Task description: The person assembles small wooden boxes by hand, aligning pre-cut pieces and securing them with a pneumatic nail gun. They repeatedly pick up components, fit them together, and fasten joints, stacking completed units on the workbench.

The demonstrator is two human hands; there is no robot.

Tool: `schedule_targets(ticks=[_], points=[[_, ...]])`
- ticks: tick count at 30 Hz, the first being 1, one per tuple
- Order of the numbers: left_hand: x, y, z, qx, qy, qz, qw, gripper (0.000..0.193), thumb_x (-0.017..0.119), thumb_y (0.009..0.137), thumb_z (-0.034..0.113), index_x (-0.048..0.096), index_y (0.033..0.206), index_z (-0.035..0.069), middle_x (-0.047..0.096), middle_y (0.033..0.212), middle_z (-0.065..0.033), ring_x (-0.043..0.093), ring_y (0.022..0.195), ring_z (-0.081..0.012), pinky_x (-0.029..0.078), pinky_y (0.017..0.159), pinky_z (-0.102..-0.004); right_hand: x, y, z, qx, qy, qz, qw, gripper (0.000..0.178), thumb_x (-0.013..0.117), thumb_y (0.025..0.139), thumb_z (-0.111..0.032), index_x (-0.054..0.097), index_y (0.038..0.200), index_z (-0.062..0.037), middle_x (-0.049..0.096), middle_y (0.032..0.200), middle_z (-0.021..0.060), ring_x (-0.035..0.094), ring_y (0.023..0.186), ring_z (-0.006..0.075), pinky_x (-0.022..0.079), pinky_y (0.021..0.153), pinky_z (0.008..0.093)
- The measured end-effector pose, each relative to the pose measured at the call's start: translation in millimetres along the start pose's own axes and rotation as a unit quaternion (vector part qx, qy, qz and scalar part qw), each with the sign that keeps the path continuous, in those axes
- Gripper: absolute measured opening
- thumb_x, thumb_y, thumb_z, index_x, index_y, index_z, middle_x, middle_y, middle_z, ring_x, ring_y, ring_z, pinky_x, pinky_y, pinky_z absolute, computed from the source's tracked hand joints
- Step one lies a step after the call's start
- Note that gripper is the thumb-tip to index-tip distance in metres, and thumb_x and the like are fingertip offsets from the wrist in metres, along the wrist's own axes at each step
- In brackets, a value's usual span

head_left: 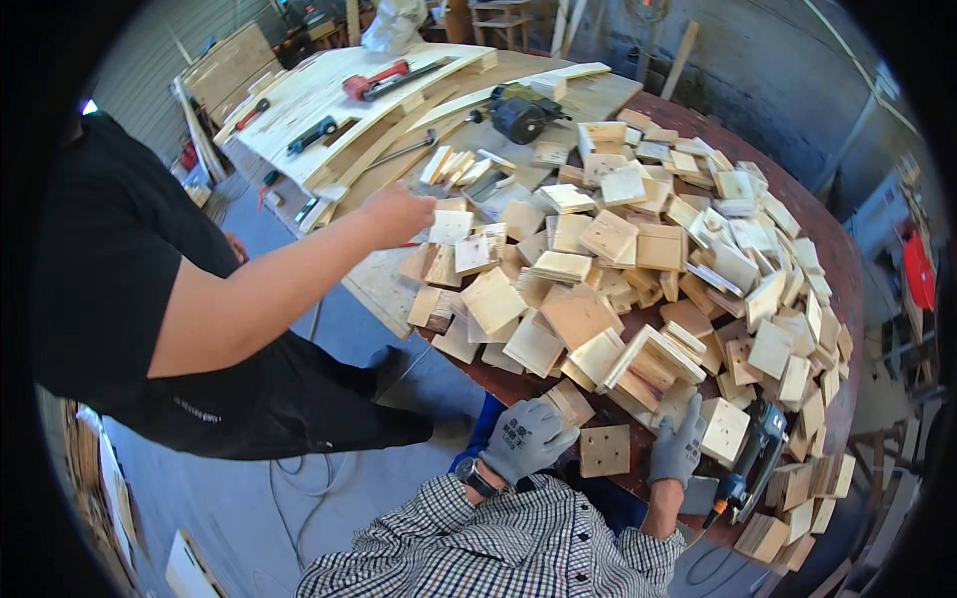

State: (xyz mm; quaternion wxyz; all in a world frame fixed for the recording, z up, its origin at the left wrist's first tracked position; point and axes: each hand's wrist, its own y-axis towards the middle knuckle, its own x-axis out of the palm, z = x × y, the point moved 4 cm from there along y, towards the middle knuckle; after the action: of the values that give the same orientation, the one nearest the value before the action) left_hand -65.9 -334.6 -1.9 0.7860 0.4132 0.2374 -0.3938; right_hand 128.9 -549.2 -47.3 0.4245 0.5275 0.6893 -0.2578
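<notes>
My left hand (525, 439), in a grey work glove, is closed at the table's near edge, its fingers curled against a small wooden block (569, 403). The underside of that grip is hidden. To the right, my gloved right hand (678, 446) has its thumb and forefinger stretched apart, touching the near side of the stacked wooden pieces (653, 367). Between my hands lies a square wooden block (605, 450) with small dark holes. Just right of my right hand sits another pale block (725, 430). Beside it rests a blue and black nail gun (760, 453).
A large heap of wooden blocks (608, 234) covers much of the dark red table (842, 269). At left, a person in black reaches a bare hand (399, 214) over the heap's edge. Beyond lie a red nail gun (384, 80), a dark power tool (525, 115) and a hammer (404, 148).
</notes>
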Motion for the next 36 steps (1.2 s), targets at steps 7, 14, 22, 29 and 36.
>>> schedule_targets(ticks=[7, 14, 22, 29, 36], points=[[-55, 20, -37, -0.018, 0.049, 0.164, 0.985, 0.039, 0.077, 0.085, 0.012, 0.046, 0.062, 0.009, 0.048, 0.060, -0.0109, 0.051, 0.054, -0.0320, 0.037, 0.051, -0.0443, -12, 1, -23, 0.057, -0.158, -0.085, 0.982, 0.072, 0.060, 0.101, -0.035, 0.030, 0.163, -0.0131, 0.057, 0.136, 0.0202, 0.065, 0.115, 0.0428, 0.055, 0.089, 0.0511], [-96, 11, -269, -0.338, 0.258, 0.313, 0.849, 0.054, 0.067, 0.096, 0.035, 0.056, 0.135, -0.001, 0.064, 0.122, -0.0241, 0.061, 0.115, -0.0411, 0.049, 0.100, -0.0504, -7, 0, -14, 0.024, -0.149, -0.072, 0.986, 0.073, 0.060, 0.101, -0.035, 0.030, 0.163, -0.0127, 0.056, 0.137, 0.0219, 0.064, 0.117, 0.0438, 0.055, 0.090, 0.0520], [-131, 69, -369, -0.442, 0.124, -0.110, 0.881, 0.079, 0.078, 0.082, 0.034, 0.050, 0.150, 0.004, 0.058, 0.147, -0.0246, 0.056, 0.135, -0.0381, 0.046, 0.112, -0.0453, -5, -2, -11, 0.023, -0.150, -0.042, 0.988, 0.073, 0.061, 0.101, -0.034, 0.029, 0.164, -0.0140, 0.054, 0.143, 0.0233, 0.061, 0.122, 0.0452, 0.054, 0.095, 0.0520], [-124, 68, -361, -0.381, -0.002, 0.121, 0.917, 0.051, 0.088, 0.072, 0.017, 0.070, 0.118, 0.004, 0.074, 0.115, -0.0173, 0.070, 0.110, -0.0326, 0.055, 0.095, -0.0422, -6, -1, -9, 0.034, -0.137, -0.046, 0.989, 0.073, 0.059, 0.101, -0.036, 0.030, 0.164, -0.0147, 0.053, 0.145, 0.0244, 0.061, 0.123, 0.0455, 0.054, 0.095, 0.0523], [-185, 57, -303, -0.375, -0.186, 0.433, 0.798, 0.030, 0.082, 0.089, 0.009, 0.068, 0.114, 0.000, 0.072, 0.098, -0.0051, 0.066, 0.078, -0.0101, 0.053, 0.061, -0.0241, 2, -2, 3, 0.029, -0.160, -0.042, 0.986, 0.074, 0.060, 0.101, -0.035, 0.029, 0.165, -0.0151, 0.051, 0.149, 0.0254, 0.060, 0.126, 0.0453, 0.054, 0.099, 0.0501]])
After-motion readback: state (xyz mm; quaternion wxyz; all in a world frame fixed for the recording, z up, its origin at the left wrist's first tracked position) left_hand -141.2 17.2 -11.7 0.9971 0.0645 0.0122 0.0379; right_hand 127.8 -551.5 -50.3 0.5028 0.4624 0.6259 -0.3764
